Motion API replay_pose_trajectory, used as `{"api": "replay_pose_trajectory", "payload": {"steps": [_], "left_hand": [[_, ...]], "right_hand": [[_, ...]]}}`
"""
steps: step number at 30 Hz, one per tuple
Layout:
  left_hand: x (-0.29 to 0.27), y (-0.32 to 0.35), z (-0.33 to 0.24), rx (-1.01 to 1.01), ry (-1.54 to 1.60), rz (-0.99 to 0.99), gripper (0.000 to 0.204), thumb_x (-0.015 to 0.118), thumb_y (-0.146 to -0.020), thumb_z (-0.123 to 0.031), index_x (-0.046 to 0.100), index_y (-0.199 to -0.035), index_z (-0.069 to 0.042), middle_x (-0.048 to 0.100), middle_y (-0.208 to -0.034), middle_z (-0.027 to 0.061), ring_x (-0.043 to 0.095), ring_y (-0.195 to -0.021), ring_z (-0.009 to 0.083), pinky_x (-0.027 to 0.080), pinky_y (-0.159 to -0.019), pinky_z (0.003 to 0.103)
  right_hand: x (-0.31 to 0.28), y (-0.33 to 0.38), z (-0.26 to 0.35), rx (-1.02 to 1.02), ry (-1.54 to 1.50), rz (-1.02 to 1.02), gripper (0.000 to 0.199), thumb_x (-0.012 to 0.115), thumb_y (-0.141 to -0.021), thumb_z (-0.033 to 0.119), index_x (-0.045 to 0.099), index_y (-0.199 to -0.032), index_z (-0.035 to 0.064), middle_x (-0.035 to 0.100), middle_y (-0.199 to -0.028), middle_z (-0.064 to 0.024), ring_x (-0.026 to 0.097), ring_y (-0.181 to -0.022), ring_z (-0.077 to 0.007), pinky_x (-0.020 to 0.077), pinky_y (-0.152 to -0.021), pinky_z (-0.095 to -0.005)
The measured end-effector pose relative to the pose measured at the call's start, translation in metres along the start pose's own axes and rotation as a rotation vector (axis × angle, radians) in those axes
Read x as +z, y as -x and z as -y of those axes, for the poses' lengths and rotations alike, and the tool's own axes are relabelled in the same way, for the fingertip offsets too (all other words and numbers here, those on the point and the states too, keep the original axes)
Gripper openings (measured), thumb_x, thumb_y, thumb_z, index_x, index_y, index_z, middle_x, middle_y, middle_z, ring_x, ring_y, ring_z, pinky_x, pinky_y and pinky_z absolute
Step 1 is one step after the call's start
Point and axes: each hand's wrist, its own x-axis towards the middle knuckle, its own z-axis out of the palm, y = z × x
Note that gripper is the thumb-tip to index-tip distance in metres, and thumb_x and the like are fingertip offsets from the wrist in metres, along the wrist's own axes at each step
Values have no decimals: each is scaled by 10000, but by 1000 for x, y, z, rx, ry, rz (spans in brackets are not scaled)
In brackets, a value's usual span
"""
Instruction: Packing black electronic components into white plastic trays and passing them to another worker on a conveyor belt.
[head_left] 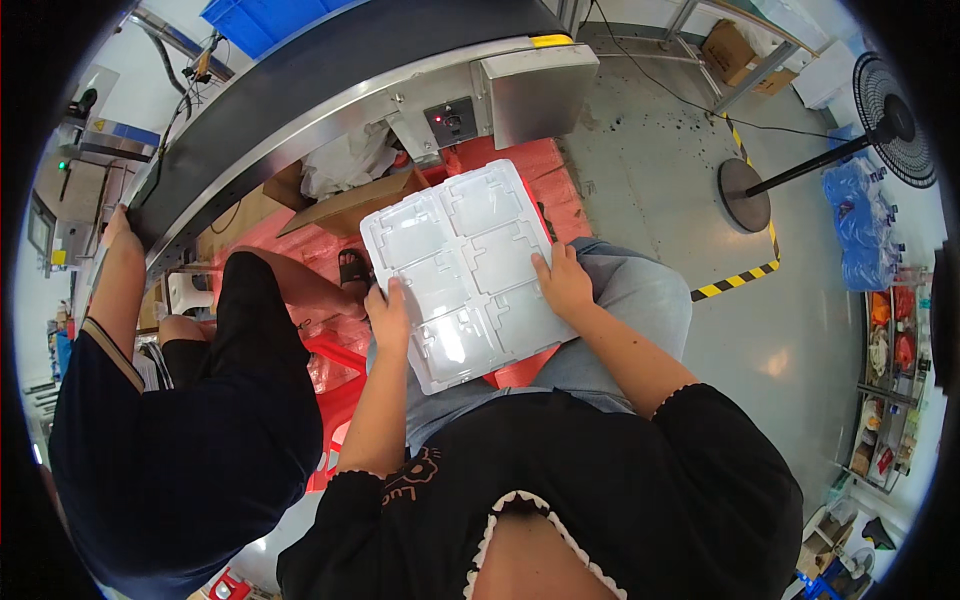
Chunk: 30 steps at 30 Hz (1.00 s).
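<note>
A clear plastic blister tray point(462, 262) with several moulded compartments rests on my lap over grey trousers. My left hand point(390, 315) grips its left edge, fingers curled over the rim. My right hand point(563, 283) holds its right edge with the thumb on top. The tray lies roughly flat and tilts away from me toward the conveyor.
A black conveyor belt point(330, 70) with a steel frame runs across the top. Another person in dark clothes point(200, 400) sits at my left with a hand on the conveyor. Red pallet point(530, 165), cardboard box point(350, 205), standing fan point(880, 120) and a shelf point(885, 380) at right.
</note>
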Motion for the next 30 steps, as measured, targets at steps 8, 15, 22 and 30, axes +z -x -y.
{"api": "replay_pose_trajectory", "payload": {"steps": [8, 15, 22, 30], "left_hand": [[33, 1, -85, 568, -722, -30, 652, 482, -866, -426, 303, -1373, -57, 172, -1451, 210, 175, -1339, 374, 165, -1053, 554], [50, -9, -75, 552, -714, 122, 600, 403, -901, -411, 274, -1397, -99, 142, -1474, 173, 146, -1359, 342, 106, -1057, 578], [16, -5, -91, 501, -344, 167, 522, 484, -884, -268, 357, -1345, -59, 249, -1440, 186, 230, -1334, 338, 142, -1079, 490], [-3, -14, -73, 374, 249, 95, 465, 436, -935, -201, 354, -1319, 49, 353, -1382, 194, 351, -1272, 284, 258, -1051, 344]], "right_hand": [[9, -2, -13, -17, -144, -45, 526, 518, -864, 336, 383, -1272, 34, 451, -1147, -274, 520, -988, -422, 437, -849, -458], [-8, -8, -5, -34, -207, -55, 467, 574, -826, 272, 494, -1204, 11, 475, -1150, -245, 499, -1033, -393, 418, -879, -420], [-76, 10, 67, -82, -120, 67, 327, 609, -806, 251, 545, -937, -42, 579, -879, -204, 579, -849, -332, 462, -741, -402], [-51, 57, 123, -129, -753, 344, 296, 555, -855, 179, 462, -1040, -32, 560, -869, -217, 573, -816, -305, 441, -736, -368]]}}
